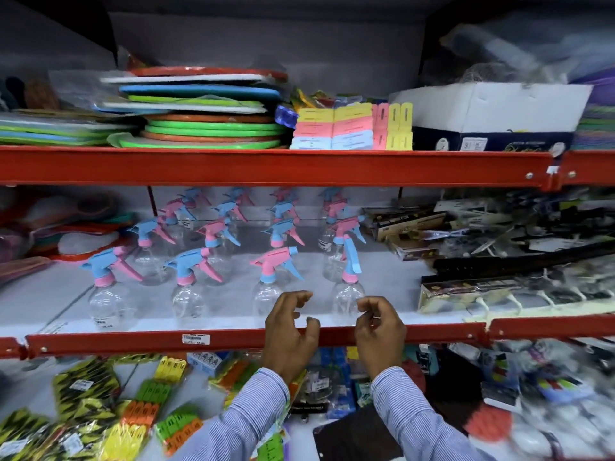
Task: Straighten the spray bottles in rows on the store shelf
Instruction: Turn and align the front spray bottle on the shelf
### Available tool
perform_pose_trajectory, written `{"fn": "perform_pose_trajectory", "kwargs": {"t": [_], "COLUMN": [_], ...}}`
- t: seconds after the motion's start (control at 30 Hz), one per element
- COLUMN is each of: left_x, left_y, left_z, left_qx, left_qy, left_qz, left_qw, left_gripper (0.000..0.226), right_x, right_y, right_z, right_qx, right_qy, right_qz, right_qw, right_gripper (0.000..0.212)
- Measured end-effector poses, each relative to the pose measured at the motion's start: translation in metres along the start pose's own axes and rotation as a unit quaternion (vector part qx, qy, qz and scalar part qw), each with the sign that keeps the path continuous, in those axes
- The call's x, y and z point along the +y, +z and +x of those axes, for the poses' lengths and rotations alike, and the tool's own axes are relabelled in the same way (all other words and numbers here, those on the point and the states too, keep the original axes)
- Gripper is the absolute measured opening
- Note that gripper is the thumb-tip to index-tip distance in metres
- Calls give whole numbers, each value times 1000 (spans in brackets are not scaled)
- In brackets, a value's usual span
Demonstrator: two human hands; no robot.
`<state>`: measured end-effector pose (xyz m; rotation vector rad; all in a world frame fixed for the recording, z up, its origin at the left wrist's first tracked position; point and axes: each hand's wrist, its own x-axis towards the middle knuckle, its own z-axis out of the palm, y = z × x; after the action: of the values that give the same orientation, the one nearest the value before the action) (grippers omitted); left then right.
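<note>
Fingers (301, 299) of both hands curled, empty, just before the front-row spray bottles (346, 294) on the shelf (133, 339).

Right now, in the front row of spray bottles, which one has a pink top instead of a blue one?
The third from the left, just behind the left hand. Its sprayer head is pink with a blue trigger and collar; the other three front bottles have blue heads with pink collars.

Spray bottles (229, 247) in rows on mid shelf (382, 277)
</note>
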<state>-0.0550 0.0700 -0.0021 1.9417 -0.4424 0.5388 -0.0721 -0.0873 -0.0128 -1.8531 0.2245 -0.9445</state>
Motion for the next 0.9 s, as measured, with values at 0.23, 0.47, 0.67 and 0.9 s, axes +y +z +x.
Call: {"fn": "perform_pose_trajectory", "kwargs": {"t": [0.23, 0.47, 0.67, 0.9], "left_x": [16, 24, 27, 20], "left_y": [50, 75, 76, 72], "left_z": [10, 9, 25, 19], "left_qx": [-40, -8, -40, -37], "left_qy": [-79, -110, -125, -149], "left_qz": [8, 40, 37, 28], "left_qw": [996, 993, 991, 988], "left_gripper": [43, 43, 53, 59], "right_x": [29, 31, 38, 40], "right_y": [-11, -23, -28, -25], "right_z": [52, 66, 60, 59], "right_qx": [-195, -297, -267, -267], "right_qy": [70, 59, 54, 82], "right_qz": [0, 7, 7, 12], "right_qw": [978, 953, 962, 960], "right_gripper": [58, 45, 33, 48]}}
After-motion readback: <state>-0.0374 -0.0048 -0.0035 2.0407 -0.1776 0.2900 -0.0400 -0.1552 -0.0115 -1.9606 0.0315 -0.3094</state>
